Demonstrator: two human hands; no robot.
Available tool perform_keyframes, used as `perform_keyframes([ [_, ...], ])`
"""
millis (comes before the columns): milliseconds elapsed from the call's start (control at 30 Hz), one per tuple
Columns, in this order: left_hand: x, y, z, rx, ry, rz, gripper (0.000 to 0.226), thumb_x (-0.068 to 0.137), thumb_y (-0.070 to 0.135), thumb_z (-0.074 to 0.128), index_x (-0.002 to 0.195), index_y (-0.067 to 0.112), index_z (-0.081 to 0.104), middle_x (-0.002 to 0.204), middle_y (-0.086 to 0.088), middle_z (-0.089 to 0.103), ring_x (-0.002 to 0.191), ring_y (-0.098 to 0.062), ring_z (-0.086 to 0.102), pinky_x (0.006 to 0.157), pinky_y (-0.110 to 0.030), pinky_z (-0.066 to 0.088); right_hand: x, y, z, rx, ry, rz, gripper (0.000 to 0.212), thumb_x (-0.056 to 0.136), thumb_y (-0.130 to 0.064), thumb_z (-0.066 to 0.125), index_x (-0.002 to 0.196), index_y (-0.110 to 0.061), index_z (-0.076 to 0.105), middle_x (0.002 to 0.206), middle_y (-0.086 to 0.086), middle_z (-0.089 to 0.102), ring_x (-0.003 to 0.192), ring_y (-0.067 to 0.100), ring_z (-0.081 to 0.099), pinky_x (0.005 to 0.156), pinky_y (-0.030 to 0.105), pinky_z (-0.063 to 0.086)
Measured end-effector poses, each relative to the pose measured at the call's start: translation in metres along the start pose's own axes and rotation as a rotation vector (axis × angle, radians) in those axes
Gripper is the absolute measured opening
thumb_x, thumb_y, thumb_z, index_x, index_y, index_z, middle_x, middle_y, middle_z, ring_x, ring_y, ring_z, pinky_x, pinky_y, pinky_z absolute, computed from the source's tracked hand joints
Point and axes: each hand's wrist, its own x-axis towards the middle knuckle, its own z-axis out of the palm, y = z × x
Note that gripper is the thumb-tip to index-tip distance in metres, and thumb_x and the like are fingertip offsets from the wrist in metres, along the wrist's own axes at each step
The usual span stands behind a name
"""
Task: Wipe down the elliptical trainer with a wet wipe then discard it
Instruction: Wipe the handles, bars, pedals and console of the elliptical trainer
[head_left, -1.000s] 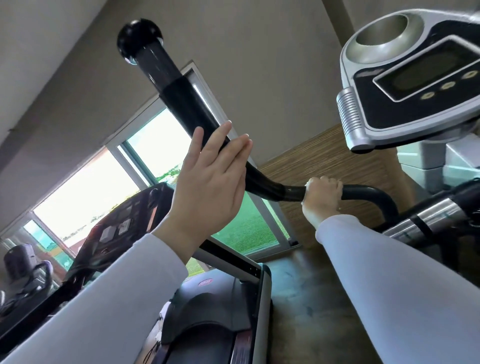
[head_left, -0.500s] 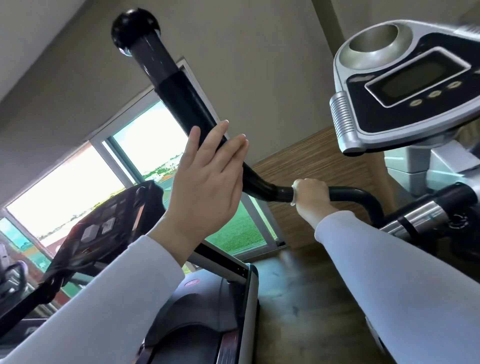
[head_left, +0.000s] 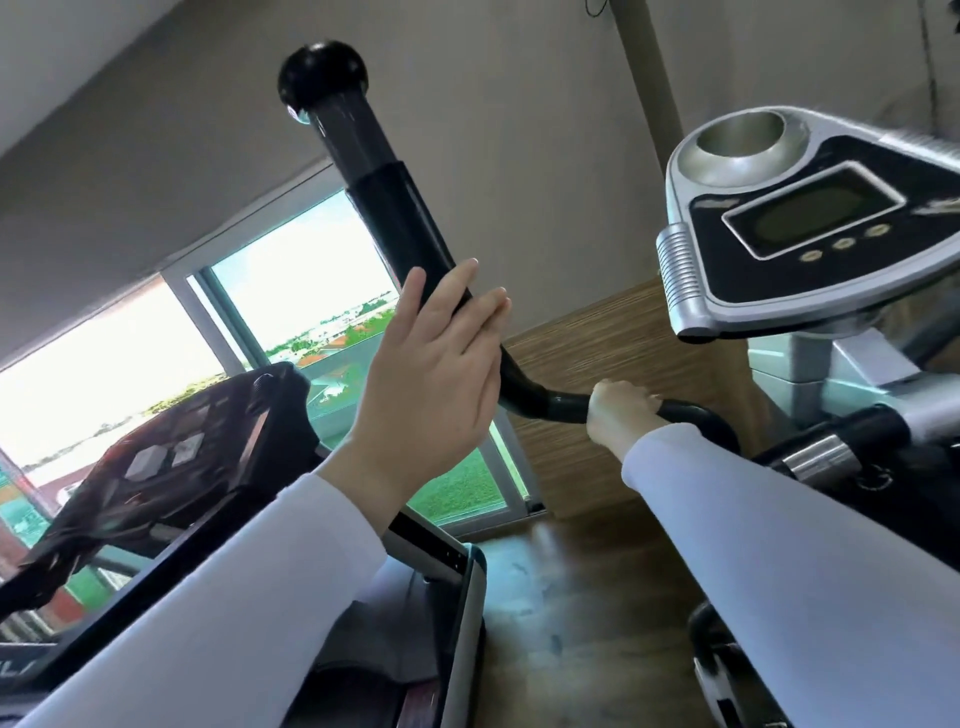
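Window (head_left: 291, 312) is glowing far left. Left hand (head_left: 431, 384), fingers straight and together, is resting against the handlebar (head_left: 384, 218). Right hand (head_left: 618, 410) is gripping its bend, apparently wiping. Next comes wiping upward.

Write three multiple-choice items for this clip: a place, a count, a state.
1. Where does the right hand grip the handlebar? A top knob; B low horizontal stretch; C nowhere.
2. Buttons under the console screen? A three; B one; C six.
3. The left hand is: A a fist; B holding a bottle; C flat against the bar.
Answers: B, its fingers curl round the low stretch; A, three sit in a row; C, its straight fingers lie on the bar.
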Motion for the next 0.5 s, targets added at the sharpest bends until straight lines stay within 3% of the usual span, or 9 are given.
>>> perform_keyframes([
  [67, -0.001, 0.001, -0.001, -0.023, -0.003, -0.009, 0.042, 0.098, 0.024, 0.034, 0.127, 0.007, 0.059, 0.13, -0.002, 0.059, 0.14, -0.028, 0.031, 0.117, -0.051, 0.014, -0.006, -0.004, -0.007, 0.015, -0.036, -0.093, 0.038, 0.085, -0.009, 0.059, 0.122, -0.007, 0.053, 0.117, 0.013, 0.059, 0.113, 0.035, 0.054, 0.102, 0.048, 0.039],
  [133, -0.001, 0.004, -0.002, -0.053, 0.002, -0.029, 0.042, 0.098, 0.025, 0.034, 0.129, 0.007, 0.058, 0.132, -0.003, 0.058, 0.141, -0.028, 0.029, 0.117, -0.051, 0.013, -0.014, -0.006, -0.022, 0.021, -0.087, -0.188, 0.034, 0.088, -0.008, 0.056, 0.122, -0.007, 0.055, 0.111, 0.012, 0.062, 0.099, 0.03, 0.059, 0.086, 0.039, 0.048],
  [200, -0.001, 0.007, -0.001, -0.086, 0.017, -0.056, 0.041, 0.098, 0.024, 0.036, 0.129, 0.007, 0.058, 0.133, -0.004, 0.058, 0.142, -0.027, 0.028, 0.118, -0.051, 0.012, -0.025, -0.008, -0.04, 0.008, -0.109, -0.259, 0.03, 0.09, -0.004, 0.052, 0.119, -0.008, 0.058, 0.107, 0.011, 0.065, 0.087, 0.026, 0.06, 0.071, 0.033, 0.048],
  [300, 0.0, 0.015, -0.001, -0.129, 0.041, -0.099, 0.04, 0.097, 0.021, 0.04, 0.129, 0.005, 0.058, 0.133, -0.006, 0.058, 0.141, -0.028, 0.029, 0.118, -0.05, 0.011, -0.04, -0.002, -0.063, 0.045, -0.064, -0.339, 0.029, 0.087, 0.002, 0.047, 0.107, -0.009, 0.065, 0.104, 0.011, 0.067, 0.084, 0.024, 0.062, 0.068, 0.033, 0.049],
  [367, 0.001, 0.019, -0.002, -0.154, 0.051, -0.128, 0.039, 0.096, 0.02, 0.042, 0.129, 0.005, 0.058, 0.132, -0.007, 0.058, 0.14, -0.029, 0.031, 0.118, -0.049, 0.011, -0.048, 0.005, -0.075, 0.145, -0.028, -0.331, 0.018, 0.089, -0.006, 0.044, 0.092, -0.006, 0.062, 0.098, 0.011, 0.067, 0.077, 0.023, 0.057, 0.061, 0.032, 0.043],
  [500, 0.002, 0.027, -0.005, -0.194, 0.05, -0.177, 0.041, 0.096, 0.021, 0.039, 0.129, 0.005, 0.057, 0.133, -0.007, 0.057, 0.139, -0.029, 0.033, 0.119, -0.047, 0.008, -0.062, 0.015, -0.097, 0.319, 0.0, -0.317, 0.018, 0.089, -0.024, 0.046, 0.076, -0.011, 0.05, 0.079, 0.003, 0.055, 0.07, 0.021, 0.048, 0.059, 0.029, 0.036],
])
